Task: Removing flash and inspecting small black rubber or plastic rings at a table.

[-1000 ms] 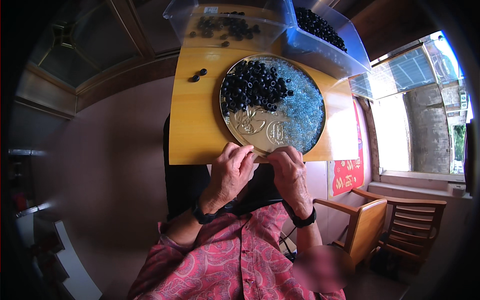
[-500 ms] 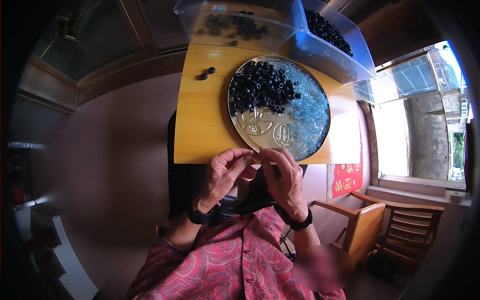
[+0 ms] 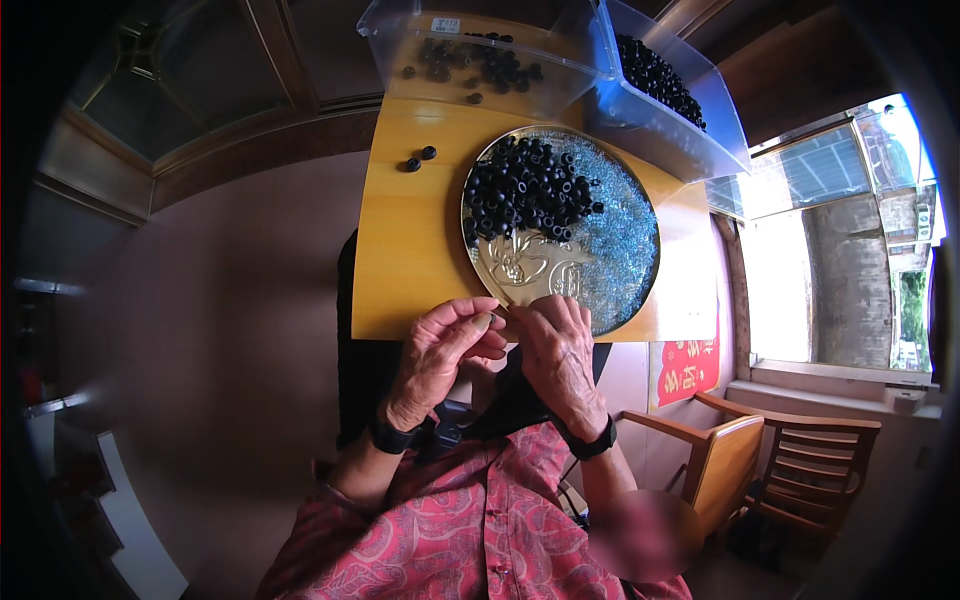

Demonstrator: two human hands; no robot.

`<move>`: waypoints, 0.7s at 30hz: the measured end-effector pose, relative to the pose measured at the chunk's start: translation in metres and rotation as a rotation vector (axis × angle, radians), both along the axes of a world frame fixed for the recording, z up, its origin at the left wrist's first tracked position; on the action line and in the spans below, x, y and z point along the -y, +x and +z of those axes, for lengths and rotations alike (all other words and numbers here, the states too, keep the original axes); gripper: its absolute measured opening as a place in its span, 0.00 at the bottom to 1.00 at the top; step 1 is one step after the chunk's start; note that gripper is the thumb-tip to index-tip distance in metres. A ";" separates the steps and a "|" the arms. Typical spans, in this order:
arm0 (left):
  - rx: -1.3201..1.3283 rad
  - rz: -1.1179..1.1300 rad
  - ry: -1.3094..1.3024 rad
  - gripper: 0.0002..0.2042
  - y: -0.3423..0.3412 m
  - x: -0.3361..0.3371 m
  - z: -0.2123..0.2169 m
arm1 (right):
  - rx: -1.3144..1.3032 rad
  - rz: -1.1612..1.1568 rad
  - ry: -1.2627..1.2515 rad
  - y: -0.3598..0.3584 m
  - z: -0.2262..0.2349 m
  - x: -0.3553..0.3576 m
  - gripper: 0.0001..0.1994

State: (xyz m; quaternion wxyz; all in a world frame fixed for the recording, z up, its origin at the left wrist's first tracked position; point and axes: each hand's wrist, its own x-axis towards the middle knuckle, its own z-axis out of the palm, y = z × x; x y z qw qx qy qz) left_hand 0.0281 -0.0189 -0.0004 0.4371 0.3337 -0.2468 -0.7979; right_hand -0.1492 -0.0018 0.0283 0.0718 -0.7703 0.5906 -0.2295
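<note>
Over the table's near edge, my left hand (image 3: 437, 362) pinches with thumb and forefinger; something tiny may sit at the fingertips, too small to name. Close beside it, my right hand (image 3: 560, 362) is curled with its back up, its fingers bent down and what they hold hidden. Just beyond both hands lies a round shiny metal tray (image 3: 510, 285) with an embossed pattern. On its far left part is a heap of small black hollow caps (image 3: 530, 190). Many tiny clear bluish pieces (image 3: 620, 240) cover its right side.
Two loose black caps (image 3: 420, 159) lie on the yellow wooden table (image 3: 400, 240), left of the tray. Behind stand a clear plastic bin (image 3: 570, 75) with scattered black caps and a fuller bin (image 3: 720, 135). A wooden chair (image 3: 815, 465) stands at the right, near a window.
My right hand has turned so that its back faces up more, with the fingers curled further. The fingertips of both hands stay close together. The whole view has shifted slightly.
</note>
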 end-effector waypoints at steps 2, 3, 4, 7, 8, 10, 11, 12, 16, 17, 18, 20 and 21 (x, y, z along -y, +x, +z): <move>-0.023 -0.005 0.004 0.11 0.000 0.002 -0.002 | -0.005 -0.008 0.004 -0.002 -0.002 0.002 0.12; -0.042 -0.008 0.010 0.12 0.001 0.001 -0.003 | -0.007 -0.022 0.012 -0.001 -0.002 0.002 0.10; -0.040 -0.006 0.012 0.12 0.002 0.001 -0.003 | -0.008 -0.036 0.020 -0.001 -0.003 0.002 0.09; -0.068 -0.002 0.008 0.12 0.003 0.002 -0.004 | -0.024 -0.052 0.049 -0.003 -0.005 0.003 0.07; -0.071 -0.004 0.011 0.12 0.004 0.003 -0.003 | -0.031 -0.051 0.056 -0.004 -0.006 0.003 0.07; -0.071 -0.005 0.015 0.12 0.004 0.004 -0.002 | -0.015 -0.047 0.042 -0.004 -0.005 0.002 0.07; -0.086 -0.005 0.012 0.12 0.004 0.004 -0.003 | -0.001 -0.046 0.026 -0.005 -0.004 0.001 0.07; -0.103 -0.010 0.009 0.12 0.003 0.005 -0.003 | -0.002 -0.038 0.035 -0.007 -0.004 0.001 0.06; -0.093 0.021 0.031 0.11 0.000 0.003 -0.002 | -0.044 -0.036 0.045 -0.008 0.000 0.001 0.08; -0.092 0.024 0.040 0.11 0.002 0.002 -0.002 | -0.067 -0.015 0.045 -0.008 0.000 0.002 0.09; -0.085 0.028 0.033 0.10 0.003 0.002 -0.003 | -0.084 -0.017 0.053 -0.006 0.000 0.002 0.09; -0.099 0.030 0.035 0.10 0.003 0.002 -0.003 | -0.104 -0.016 0.046 -0.007 -0.001 0.001 0.07; -0.100 0.033 0.035 0.10 0.003 0.002 -0.002 | -0.107 -0.022 0.039 -0.008 0.000 0.000 0.07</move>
